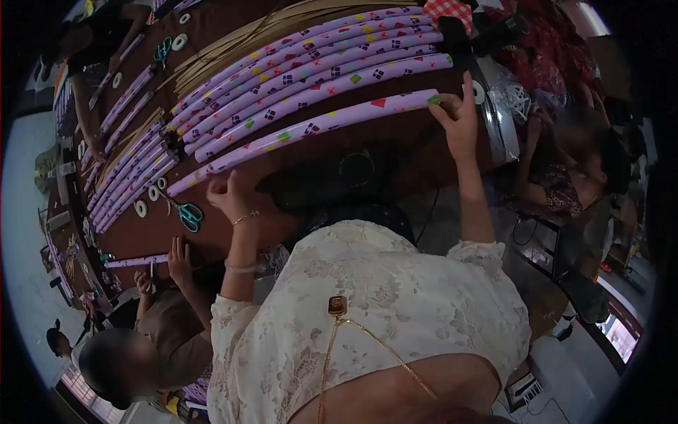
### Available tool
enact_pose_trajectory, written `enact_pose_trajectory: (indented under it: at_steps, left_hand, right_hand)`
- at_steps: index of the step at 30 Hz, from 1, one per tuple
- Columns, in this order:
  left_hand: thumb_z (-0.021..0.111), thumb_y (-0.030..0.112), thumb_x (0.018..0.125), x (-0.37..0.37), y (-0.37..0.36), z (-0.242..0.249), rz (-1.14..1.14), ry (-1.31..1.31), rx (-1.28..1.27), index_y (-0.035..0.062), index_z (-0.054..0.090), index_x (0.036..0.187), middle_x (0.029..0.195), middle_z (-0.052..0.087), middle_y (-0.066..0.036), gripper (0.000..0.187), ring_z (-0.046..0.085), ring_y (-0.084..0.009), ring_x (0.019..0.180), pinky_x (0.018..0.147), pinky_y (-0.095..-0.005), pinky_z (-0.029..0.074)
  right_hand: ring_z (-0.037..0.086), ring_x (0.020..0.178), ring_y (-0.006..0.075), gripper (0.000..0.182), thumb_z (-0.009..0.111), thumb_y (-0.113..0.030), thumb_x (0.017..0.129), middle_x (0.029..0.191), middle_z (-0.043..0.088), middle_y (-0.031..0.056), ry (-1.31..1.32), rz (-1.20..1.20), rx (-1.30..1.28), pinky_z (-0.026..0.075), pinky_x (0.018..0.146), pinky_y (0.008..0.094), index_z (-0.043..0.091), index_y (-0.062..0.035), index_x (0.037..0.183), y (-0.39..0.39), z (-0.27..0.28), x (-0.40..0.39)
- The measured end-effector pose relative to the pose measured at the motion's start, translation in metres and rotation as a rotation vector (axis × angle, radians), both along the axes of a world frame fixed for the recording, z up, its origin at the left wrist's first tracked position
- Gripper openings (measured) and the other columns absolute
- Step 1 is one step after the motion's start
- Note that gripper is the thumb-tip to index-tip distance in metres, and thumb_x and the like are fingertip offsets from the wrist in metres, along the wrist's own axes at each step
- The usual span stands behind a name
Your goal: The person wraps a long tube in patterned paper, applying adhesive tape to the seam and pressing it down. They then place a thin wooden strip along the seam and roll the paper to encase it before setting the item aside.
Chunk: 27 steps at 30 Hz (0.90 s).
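A long lilac roll of gift wrapping paper (282,136), printed with small coloured shapes, lies slantwise across the brown-covered table in front of me. At its right end, the thumb and index finger of my right hand (459,124) pinch together on the paper, the other fingers pointing up. My left hand (229,200), a thin bracelet at its wrist, is just below the roll's left part with fingers curled; I cannot tell what is between them. Beyond this roll, a bundle of similar rolls (311,74) lies side by side. A black item (318,177) rests between my arms.
Teal-handled scissors (190,217) and tape rolls (140,208) lie left of my left hand, near shorter lilac rolls (134,185). Brown strips (233,39) lie at the back. One person (176,297) works at lower left, another (565,177) sits at right.
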<state>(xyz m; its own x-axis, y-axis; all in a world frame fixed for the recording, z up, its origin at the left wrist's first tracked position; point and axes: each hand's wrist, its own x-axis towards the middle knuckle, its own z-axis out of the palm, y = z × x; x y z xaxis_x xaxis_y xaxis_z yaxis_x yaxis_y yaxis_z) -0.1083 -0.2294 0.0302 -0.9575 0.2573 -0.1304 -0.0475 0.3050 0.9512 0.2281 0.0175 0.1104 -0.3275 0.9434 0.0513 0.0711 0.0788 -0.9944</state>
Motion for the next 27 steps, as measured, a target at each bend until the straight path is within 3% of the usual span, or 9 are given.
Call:
enact_pose_trajectory:
  at_steps: [3, 5, 6, 9, 10, 14, 19, 21, 27]
  left_hand:
    - [0.076, 0.035, 0.066, 0.058, 0.040, 0.078, 0.467, -1.408, 0.755, -0.0050, 0.032, 0.124, 0.115, 0.041, -0.016, 0.083, 0.040, -0.0318, 0.111, 0.097, -0.0413, 0.033]
    - [0.075, 0.041, 0.064, 0.068, 0.056, 0.087, -0.317, -1.111, 1.117, -0.0043, 0.023, 0.129, 0.119, 0.038, -0.016, 0.095, 0.040, -0.0330, 0.111, 0.101, -0.0478, 0.028]
    - [0.072, 0.038, 0.069, 0.063, 0.064, 0.094, 0.029, -1.360, 1.245, 0.0014, 0.039, 0.120, 0.107, 0.049, -0.013, 0.071, 0.048, -0.0314, 0.103, 0.098, -0.0494, 0.032]
    - [0.064, 0.020, 0.079, 0.047, 0.068, 0.072, -0.120, -0.928, 0.921, 0.0064, 0.055, 0.087, 0.067, 0.056, -0.003, 0.018, 0.058, -0.0188, 0.071, 0.085, -0.0420, 0.045]
    - [0.063, 0.018, 0.079, 0.047, 0.064, 0.079, -0.065, -0.871, 0.885, 0.0063, 0.055, 0.089, 0.068, 0.056, -0.004, 0.018, 0.057, -0.0172, 0.070, 0.083, -0.0397, 0.046]
    - [0.061, 0.019, 0.080, 0.042, 0.050, 0.101, -0.022, -0.798, 0.903, 0.0047, 0.054, 0.089, 0.070, 0.054, -0.004, 0.018, 0.054, -0.0144, 0.068, 0.078, -0.0349, 0.048]
    - [0.060, 0.020, 0.081, 0.039, 0.058, 0.123, -0.128, -0.677, 0.929, 0.0076, 0.047, 0.081, 0.071, 0.052, -0.003, 0.018, 0.052, -0.0149, 0.067, 0.068, -0.0324, 0.048]
    - [0.059, 0.019, 0.081, 0.035, 0.059, 0.126, -0.129, -0.662, 0.910, 0.0084, 0.048, 0.081, 0.069, 0.051, -0.002, 0.015, 0.052, -0.0156, 0.066, 0.070, -0.0359, 0.048]
    - [0.057, 0.019, 0.082, 0.042, 0.063, 0.141, -0.242, -0.631, 0.920, 0.0098, 0.050, 0.079, 0.069, 0.051, -0.001, 0.012, 0.052, -0.0136, 0.067, 0.070, -0.0365, 0.048]
  right_hand:
    - [0.055, 0.081, 0.0120, 0.084, 0.064, -0.001, 0.076, 0.087, 0.059, 0.0067, 0.109, 0.006, 0.208, 0.044, 0.075, 0.0254, 0.008, -0.0037, 0.139, -0.034, 0.044, -0.016]
    - [0.056, 0.082, 0.0122, 0.089, 0.061, 0.009, 0.074, 0.086, 0.058, 0.0064, 0.068, 0.113, 0.347, 0.043, 0.080, 0.0251, 0.000, -0.0036, 0.138, -0.049, 0.056, -0.020]
    - [0.055, 0.083, 0.0130, 0.089, 0.062, 0.009, 0.073, 0.089, 0.056, 0.0068, 0.075, 0.132, 0.317, 0.043, 0.080, 0.0257, 0.003, -0.0034, 0.138, -0.055, 0.059, -0.021]
    - [0.055, 0.082, 0.0118, 0.080, 0.068, -0.001, 0.072, 0.091, 0.057, 0.0065, 0.088, 0.220, 0.306, 0.044, 0.072, 0.0247, 0.021, -0.0036, 0.137, -0.066, 0.063, -0.012]
    - [0.053, 0.080, 0.0111, 0.059, 0.064, 0.001, 0.073, 0.096, 0.053, 0.0070, 0.104, 0.314, 0.304, 0.043, 0.069, 0.0233, 0.040, -0.0023, 0.127, -0.069, 0.072, -0.005]
    - [0.049, 0.076, 0.0098, 0.029, 0.055, 0.006, 0.075, 0.103, 0.044, 0.0072, 0.359, 0.480, 0.290, 0.042, 0.065, 0.0208, 0.055, 0.0013, 0.103, -0.060, 0.081, 0.007]
    - [0.050, 0.079, 0.0130, 0.035, 0.055, 0.011, 0.072, 0.103, 0.048, 0.0091, 0.058, 0.681, 0.317, 0.044, 0.065, 0.0227, 0.055, -0.0025, 0.104, -0.047, 0.102, -0.007]
    - [0.052, 0.074, 0.0129, 0.042, 0.062, 0.007, 0.069, 0.104, 0.052, 0.0087, -0.126, 0.740, 0.603, 0.045, 0.060, 0.0236, 0.055, -0.0036, 0.109, -0.047, 0.108, -0.015]
    - [0.059, 0.060, 0.0204, 0.057, 0.068, -0.009, 0.069, 0.077, 0.060, 0.0137, -0.379, 0.749, 0.662, 0.050, 0.061, 0.0275, 0.049, -0.0126, 0.123, -0.060, 0.101, -0.031]
